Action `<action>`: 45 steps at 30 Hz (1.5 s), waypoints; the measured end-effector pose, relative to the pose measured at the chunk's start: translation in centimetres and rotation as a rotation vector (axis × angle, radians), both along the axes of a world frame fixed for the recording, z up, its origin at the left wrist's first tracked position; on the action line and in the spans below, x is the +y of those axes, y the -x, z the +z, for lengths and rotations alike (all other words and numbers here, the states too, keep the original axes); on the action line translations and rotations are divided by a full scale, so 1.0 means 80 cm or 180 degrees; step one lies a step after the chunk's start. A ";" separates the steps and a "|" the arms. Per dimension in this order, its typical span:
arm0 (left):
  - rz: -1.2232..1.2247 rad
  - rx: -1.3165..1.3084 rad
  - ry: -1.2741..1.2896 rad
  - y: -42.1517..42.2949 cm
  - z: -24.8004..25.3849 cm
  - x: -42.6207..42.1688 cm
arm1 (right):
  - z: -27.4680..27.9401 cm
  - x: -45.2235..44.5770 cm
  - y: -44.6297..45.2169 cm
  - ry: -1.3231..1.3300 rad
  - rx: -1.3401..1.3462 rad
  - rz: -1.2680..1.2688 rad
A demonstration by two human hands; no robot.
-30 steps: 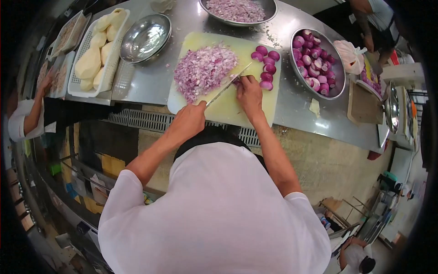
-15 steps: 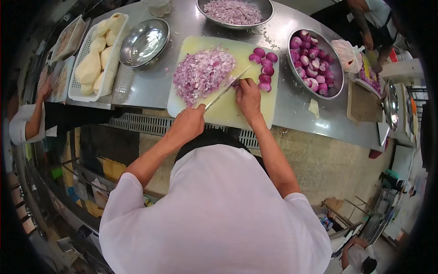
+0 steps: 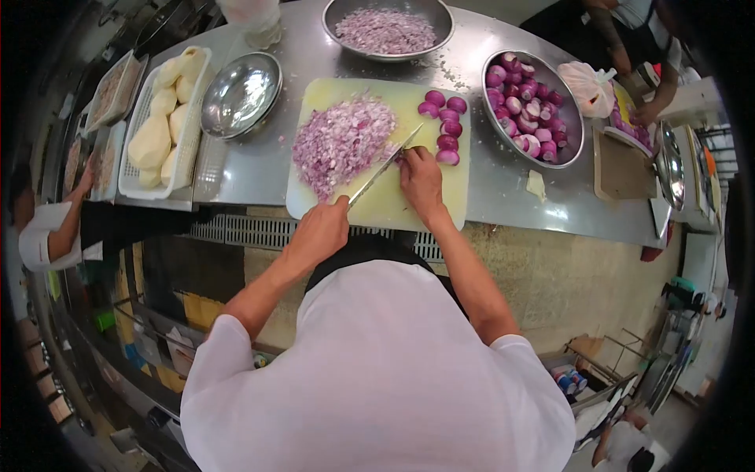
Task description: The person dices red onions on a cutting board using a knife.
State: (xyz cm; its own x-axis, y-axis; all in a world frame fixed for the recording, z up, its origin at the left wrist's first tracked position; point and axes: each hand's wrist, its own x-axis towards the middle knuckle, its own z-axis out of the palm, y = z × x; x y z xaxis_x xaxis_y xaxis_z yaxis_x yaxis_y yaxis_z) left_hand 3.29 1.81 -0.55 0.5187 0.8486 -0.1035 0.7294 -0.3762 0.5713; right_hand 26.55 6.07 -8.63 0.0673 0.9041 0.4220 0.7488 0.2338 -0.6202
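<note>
My left hand (image 3: 321,230) is closed round the handle of a kitchen knife (image 3: 385,167), whose blade slants up and right over the cutting board (image 3: 377,211). Just right of the blade, my right hand (image 3: 421,179) has its fingers curled down on an onion piece, mostly hidden under them. A heap of chopped red onion (image 3: 340,141) covers the board's left half. Along its right side stand several peeled onion halves (image 3: 448,128), above and beside my right fingertips.
A steel bowl of onion halves (image 3: 511,126) stands to the right, a bowl of chopped onion (image 3: 385,31) behind the board. An overturned-looking steel bowl (image 3: 240,94) and a white basket (image 3: 185,169) of peeled pale roots are left. Co-workers' arms show at both sides.
The view has tilted, so the table sits slightly lower and further left. Both hands keep their grips, the knife still beside the right fingertips.
</note>
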 end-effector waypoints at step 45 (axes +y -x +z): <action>0.0353 0.0096 0.0478 -0.017 0.008 -0.022 | -0.014 -0.007 0.004 -0.0186 0.0255 -0.0219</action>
